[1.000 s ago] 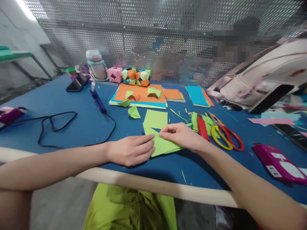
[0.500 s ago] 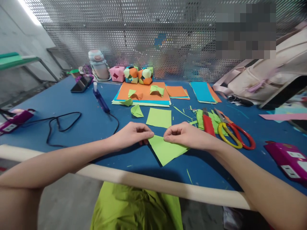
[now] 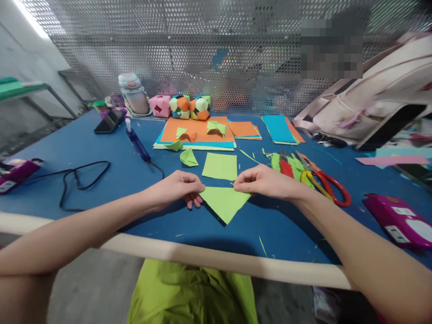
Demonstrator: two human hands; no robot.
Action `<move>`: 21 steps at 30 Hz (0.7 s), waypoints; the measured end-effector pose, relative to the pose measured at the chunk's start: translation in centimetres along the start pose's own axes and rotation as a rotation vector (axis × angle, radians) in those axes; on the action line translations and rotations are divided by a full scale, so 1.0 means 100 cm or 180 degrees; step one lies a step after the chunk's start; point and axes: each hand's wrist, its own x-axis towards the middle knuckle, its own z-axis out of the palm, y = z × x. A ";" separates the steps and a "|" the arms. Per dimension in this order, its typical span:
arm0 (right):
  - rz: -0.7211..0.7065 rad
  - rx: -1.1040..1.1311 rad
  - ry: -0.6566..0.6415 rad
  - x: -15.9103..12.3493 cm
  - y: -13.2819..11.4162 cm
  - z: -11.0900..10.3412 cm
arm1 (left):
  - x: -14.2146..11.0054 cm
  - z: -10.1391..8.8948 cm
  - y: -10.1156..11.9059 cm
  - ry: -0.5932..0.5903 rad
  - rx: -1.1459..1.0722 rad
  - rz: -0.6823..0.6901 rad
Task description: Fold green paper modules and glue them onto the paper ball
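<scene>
A light green sheet of paper [image 3: 225, 203], folded to a triangle, is held between my two hands with its point toward me. My left hand [image 3: 182, 186] pinches the left end of its folded top edge. At the right part of that edge, my right hand [image 3: 258, 181] has thumb and fingers closed on the paper. Just beyond lies a flat green paper square [image 3: 220, 166]. A small folded green piece [image 3: 189, 157] rests to its left, and further folded pieces [image 3: 216, 128] lie on a stack of orange, blue and green paper [image 3: 199, 122].
Scissors [image 3: 332, 186] and a red-handled cutter [image 3: 286, 167] lie on green scraps at right. A blue glue gun [image 3: 137, 143] with a cord stands left. Purple power strips [image 3: 400, 220] sit at both sides. Paper cubes [image 3: 200, 108], a bottle [image 3: 134, 95] and a backpack [image 3: 381, 90] are at the back.
My hands have moved apart along the top edge of the folded paper, the left one a little leftward. The triangle now faces me more squarely. The whole view has shifted slightly.
</scene>
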 end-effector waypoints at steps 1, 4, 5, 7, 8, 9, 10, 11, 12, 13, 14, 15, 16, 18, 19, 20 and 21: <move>-0.0004 -0.0032 -0.0036 -0.001 -0.002 0.001 | -0.001 0.000 0.002 0.0017 0.0133 0.0107; -0.0032 -0.0105 -0.0206 -0.004 -0.011 0.007 | -0.004 0.002 0.005 -0.0056 0.0511 0.0257; -0.0056 -0.0136 -0.0257 -0.005 -0.014 0.010 | -0.005 0.003 0.005 -0.0166 0.0599 0.0214; -0.0109 -0.0203 -0.0312 -0.007 -0.018 0.014 | -0.007 0.007 0.003 -0.0403 0.0684 0.0095; -0.0133 -0.0222 -0.0317 -0.008 -0.021 0.017 | -0.007 0.009 0.002 -0.0482 0.0682 0.0046; -0.0158 -0.0242 -0.0306 -0.008 -0.023 0.020 | -0.008 0.011 0.001 -0.0513 0.0666 0.0022; -0.0194 -0.0275 -0.0289 -0.009 -0.025 0.022 | -0.008 0.012 0.000 -0.0512 0.0652 0.0017; -0.0242 -0.0329 -0.0283 -0.010 -0.027 0.025 | -0.009 0.014 0.000 -0.0502 0.0646 0.0024; -0.0301 -0.0403 -0.0279 -0.011 -0.029 0.028 | -0.009 0.015 0.000 -0.0504 0.0646 0.0036; -0.0372 -0.0497 -0.0281 -0.012 -0.031 0.031 | -0.010 0.016 0.000 -0.0521 0.0645 0.0052; -0.0450 -0.0593 -0.0289 -0.013 -0.033 0.033 | -0.011 0.017 0.001 -0.0553 0.0631 0.0064; -0.0524 -0.0661 -0.0297 -0.014 -0.033 0.035 | -0.011 0.017 0.001 -0.0592 0.0597 0.0064; -0.0585 -0.0700 -0.0306 -0.015 -0.033 0.035 | -0.012 0.017 0.002 -0.0634 0.0534 0.0046; -0.0605 -0.0722 -0.0300 -0.015 -0.031 0.033 | -0.011 0.015 0.002 -0.0699 0.0340 -0.0025; -0.0567 -0.0718 -0.0293 -0.014 -0.029 0.030 | -0.011 0.014 0.001 -0.0723 0.0241 -0.0079; -0.0513 -0.0710 -0.0277 -0.013 -0.027 0.027 | -0.010 0.012 0.000 -0.0732 0.0157 -0.0128; -0.0460 -0.0691 -0.0249 -0.013 -0.024 0.023 | -0.009 0.009 -0.001 -0.0726 0.0092 -0.0168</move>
